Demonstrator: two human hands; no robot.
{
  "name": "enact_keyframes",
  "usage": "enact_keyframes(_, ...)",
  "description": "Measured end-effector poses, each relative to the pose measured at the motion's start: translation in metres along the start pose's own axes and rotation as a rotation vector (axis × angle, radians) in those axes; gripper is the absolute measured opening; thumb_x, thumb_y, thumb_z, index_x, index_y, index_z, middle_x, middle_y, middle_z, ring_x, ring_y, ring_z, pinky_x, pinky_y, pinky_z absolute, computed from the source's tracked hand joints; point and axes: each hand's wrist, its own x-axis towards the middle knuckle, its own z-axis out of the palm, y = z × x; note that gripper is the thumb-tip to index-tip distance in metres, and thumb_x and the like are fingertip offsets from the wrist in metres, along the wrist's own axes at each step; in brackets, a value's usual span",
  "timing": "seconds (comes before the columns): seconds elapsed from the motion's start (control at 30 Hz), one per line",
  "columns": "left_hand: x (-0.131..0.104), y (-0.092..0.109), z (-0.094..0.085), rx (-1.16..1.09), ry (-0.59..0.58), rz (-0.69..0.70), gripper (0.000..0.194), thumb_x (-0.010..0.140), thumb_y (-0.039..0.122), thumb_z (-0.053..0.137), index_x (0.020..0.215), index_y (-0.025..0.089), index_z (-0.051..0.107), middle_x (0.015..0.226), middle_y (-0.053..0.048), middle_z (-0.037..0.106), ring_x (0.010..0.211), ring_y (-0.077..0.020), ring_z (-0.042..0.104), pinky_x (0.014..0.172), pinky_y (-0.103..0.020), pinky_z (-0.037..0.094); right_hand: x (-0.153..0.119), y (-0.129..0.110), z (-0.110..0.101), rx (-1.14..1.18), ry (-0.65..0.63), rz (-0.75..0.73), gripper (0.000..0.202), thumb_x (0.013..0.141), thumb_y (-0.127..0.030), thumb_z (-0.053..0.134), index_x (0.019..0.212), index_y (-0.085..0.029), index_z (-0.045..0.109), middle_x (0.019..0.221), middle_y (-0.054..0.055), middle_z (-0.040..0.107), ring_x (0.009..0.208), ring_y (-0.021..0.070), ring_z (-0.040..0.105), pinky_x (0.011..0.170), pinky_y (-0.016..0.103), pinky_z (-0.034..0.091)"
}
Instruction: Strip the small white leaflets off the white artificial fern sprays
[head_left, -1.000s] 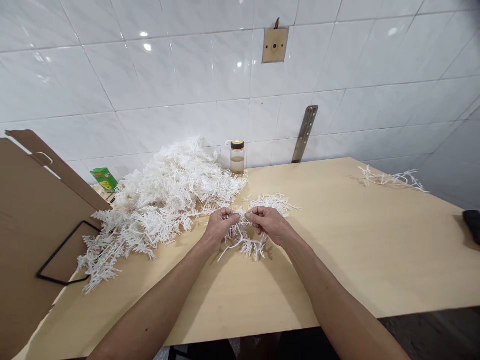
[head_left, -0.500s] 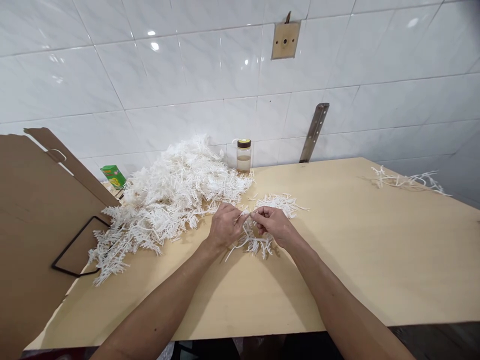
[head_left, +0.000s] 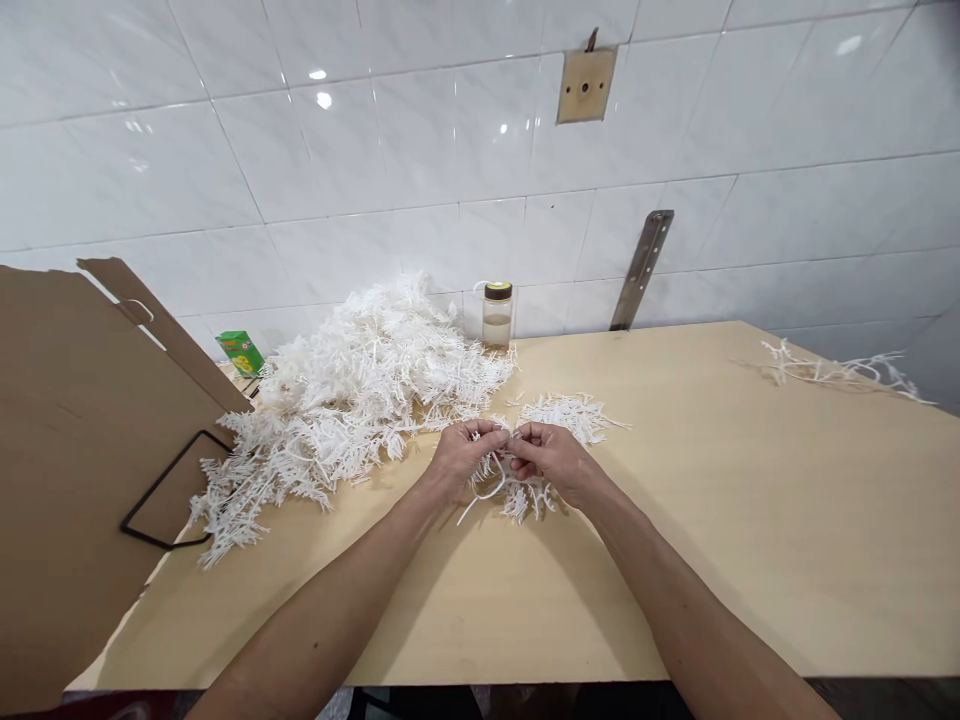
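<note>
My left hand (head_left: 459,462) and my right hand (head_left: 553,460) meet fingertip to fingertip above the table. Both are closed in a pinch on a white, branching plastic sprig (head_left: 526,498), whose thin twigs hang below the fingers. A bare white stem curves down under my left hand. The exact pinched spot is hidden by the fingertips. Just behind my right hand lies a small pile of similar white sprigs (head_left: 568,412). A large heap of white sprigs (head_left: 367,375) spreads to the left of my left hand.
A brown cardboard box (head_left: 67,480) with a black wire frame (head_left: 142,500) stands at the left. Behind the heap are a green carton (head_left: 240,353) and a lidded jar (head_left: 496,318). Several white stems (head_left: 840,368) lie far right. A metal bracket (head_left: 643,270) leans against the tiled wall.
The view has shifted slightly, so everything sits a little further right. My left fingers have uncurled somewhat, with the thumb reaching toward my right fingertips. The stem under them now bends in a curve.
</note>
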Motion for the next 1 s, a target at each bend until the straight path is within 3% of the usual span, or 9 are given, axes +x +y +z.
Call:
enact_keyframes(0.2, 0.002, 0.003, -0.005, -0.048, -0.034, -0.041, 0.041, 0.055, 0.041, 0.086, 0.076, 0.012, 0.067, 0.065, -0.002, 0.064, 0.056, -0.013, 0.058, 0.059, -0.027, 0.047, -0.002, -0.003, -0.004, -0.022, -0.098, -0.06, 0.042, 0.062, -0.048, 0.083, 0.078, -0.016, 0.061, 0.061, 0.001, 0.067, 0.053, 0.0124, 0.062, 0.057, 0.027, 0.054)
enact_keyframes(0.3, 0.003, 0.003, -0.007, 0.023, -0.062, -0.011, 0.04, 0.058, 0.043, 0.085, 0.076, 0.012, 0.067, 0.065, -0.001, 0.063, 0.058, -0.0118, 0.056, 0.059, -0.026, 0.045, -0.002, -0.002, -0.003, -0.074, -0.072, -0.082, 0.042, 0.062, -0.048, 0.083, 0.076, -0.017, 0.059, 0.06, 0.001, 0.066, 0.051, 0.0131, 0.062, 0.055, 0.027, 0.054)
enact_keyframes(0.4, 0.004, 0.001, -0.007, 0.117, -0.032, 0.042, 0.038, 0.058, 0.042, 0.084, 0.076, 0.012, 0.069, 0.067, -0.002, 0.064, 0.061, -0.0112, 0.055, 0.062, -0.025, 0.044, -0.002, 0.0, -0.002, -0.141, -0.053, -0.104, 0.041, 0.063, -0.048, 0.082, 0.074, -0.017, 0.057, 0.057, 0.0, 0.064, 0.049, 0.0138, 0.061, 0.051, 0.027, 0.053)
enact_keyframes(0.47, 0.005, 0.0, -0.007, 0.129, 0.0, 0.024, 0.04, 0.057, 0.042, 0.084, 0.078, 0.012, 0.069, 0.067, -0.001, 0.063, 0.061, -0.0114, 0.055, 0.061, -0.025, 0.044, -0.004, -0.002, -0.004, -0.182, -0.111, -0.117, 0.039, 0.066, -0.047, 0.08, 0.077, -0.017, 0.058, 0.058, 0.001, 0.064, 0.051, 0.0145, 0.062, 0.053, 0.029, 0.055)
enact_keyframes(0.53, 0.005, 0.001, -0.008, 0.123, 0.018, 0.002, 0.041, 0.057, 0.042, 0.085, 0.081, 0.012, 0.069, 0.067, -0.001, 0.062, 0.058, -0.0109, 0.055, 0.059, -0.026, 0.044, -0.005, -0.006, -0.009, -0.22, -0.142, -0.141, 0.038, 0.069, -0.046, 0.079, 0.085, -0.016, 0.062, 0.067, 0.002, 0.067, 0.056, 0.0154, 0.064, 0.054, 0.03, 0.056)
enact_keyframes(0.7, 0.002, 0.004, -0.008, 0.223, -0.083, -0.025, 0.04, 0.064, 0.047, 0.079, 0.083, 0.013, 0.068, 0.059, 0.002, 0.056, 0.049, -0.0085, 0.049, 0.051, -0.024, 0.04, -0.011, -0.02, -0.021, -0.297, 0.015, -0.304, 0.04, 0.079, -0.045, 0.068, 0.111, -0.021, 0.066, 0.101, 0.007, 0.068, 0.07, 0.0158, 0.065, 0.059, 0.03, 0.057)
enact_keyframes(0.77, 0.0, 0.004, -0.008, 0.302, -0.144, -0.04, 0.04, 0.067, 0.049, 0.076, 0.081, 0.013, 0.068, 0.057, 0.002, 0.054, 0.048, -0.0085, 0.048, 0.048, -0.022, 0.038, -0.012, -0.023, -0.021, -0.372, -0.008, -0.33, 0.039, 0.082, -0.043, 0.065, 0.115, -0.022, 0.067, 0.094, 0.006, 0.069, 0.063, 0.0143, 0.063, 0.057, 0.029, 0.055)
enact_keyframes(0.83, 0.0, 0.004, -0.007, 0.353, -0.173, -0.048, 0.039, 0.069, 0.05, 0.074, 0.08, 0.013, 0.067, 0.057, 0.002, 0.054, 0.047, -0.0084, 0.048, 0.046, -0.021, 0.036, -0.013, -0.024, -0.019, -0.455, -0.035, -0.33, 0.033, 0.082, -0.042, 0.064, 0.106, -0.021, 0.071, 0.082, 0.004, 0.07, 0.055, 0.013, 0.061, 0.053, 0.027, 0.051)
enact_keyframes(1.0, 0.0, 0.003, -0.007, 0.372, -0.12, -0.038, 0.038, 0.07, 0.05, 0.073, 0.081, 0.014, 0.068, 0.059, 0.0, 0.058, 0.048, -0.0092, 0.05, 0.046, -0.021, 0.037, -0.013, -0.023, -0.016, -0.483, -0.018, -0.29, 0.026, 0.08, -0.042, 0.063, 0.083, -0.018, 0.072, 0.061, 0.0, 0.062, 0.05, 0.013, 0.059, 0.047, 0.023, 0.045)
